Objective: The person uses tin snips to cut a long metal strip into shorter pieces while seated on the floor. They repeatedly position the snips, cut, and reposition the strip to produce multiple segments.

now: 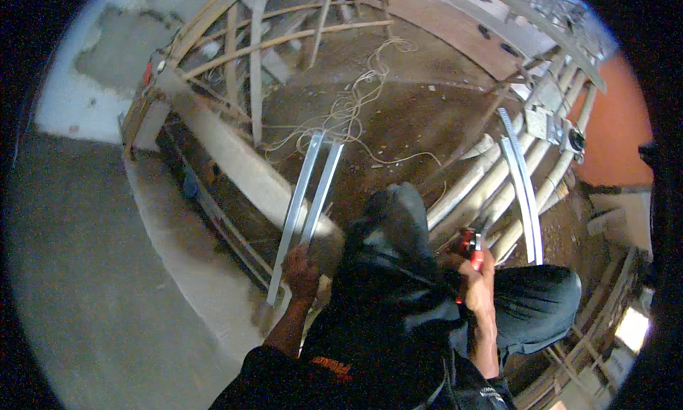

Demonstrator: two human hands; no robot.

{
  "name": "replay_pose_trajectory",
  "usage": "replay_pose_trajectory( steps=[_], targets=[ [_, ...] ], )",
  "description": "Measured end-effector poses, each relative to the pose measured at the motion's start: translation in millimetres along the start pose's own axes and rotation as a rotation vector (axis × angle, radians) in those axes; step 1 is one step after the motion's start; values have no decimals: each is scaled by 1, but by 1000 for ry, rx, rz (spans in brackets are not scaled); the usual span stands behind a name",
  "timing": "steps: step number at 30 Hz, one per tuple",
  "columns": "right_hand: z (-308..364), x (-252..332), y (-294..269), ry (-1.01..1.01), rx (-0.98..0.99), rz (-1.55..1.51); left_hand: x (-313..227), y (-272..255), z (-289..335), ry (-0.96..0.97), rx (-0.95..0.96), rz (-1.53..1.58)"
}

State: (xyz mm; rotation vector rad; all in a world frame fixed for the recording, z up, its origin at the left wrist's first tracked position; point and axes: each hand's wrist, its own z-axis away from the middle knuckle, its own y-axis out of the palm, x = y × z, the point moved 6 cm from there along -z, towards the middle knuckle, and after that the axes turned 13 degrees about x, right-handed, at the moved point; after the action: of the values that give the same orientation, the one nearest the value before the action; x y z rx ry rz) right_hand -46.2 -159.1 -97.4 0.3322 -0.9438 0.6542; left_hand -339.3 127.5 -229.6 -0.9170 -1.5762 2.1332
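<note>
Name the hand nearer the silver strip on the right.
Right: the right hand, gripping a red-handled tool, is left of the silver strip; the left hand is farther left, on a metal channel.

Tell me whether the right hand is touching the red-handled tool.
Touching: the head view shows the right hand closed around the red-handled tool, with no gap between them.
</note>
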Motion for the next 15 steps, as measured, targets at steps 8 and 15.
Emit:
replay_pose_trajectory(
  steps=[8, 15],
  targets=[
    [32, 21, -45, -351, -172, -393, -138, 11, -49, 140, 468, 743],
    [106, 66, -100, -877, -73, -730, -354, -1, -112, 795, 510, 385]
  ],
)
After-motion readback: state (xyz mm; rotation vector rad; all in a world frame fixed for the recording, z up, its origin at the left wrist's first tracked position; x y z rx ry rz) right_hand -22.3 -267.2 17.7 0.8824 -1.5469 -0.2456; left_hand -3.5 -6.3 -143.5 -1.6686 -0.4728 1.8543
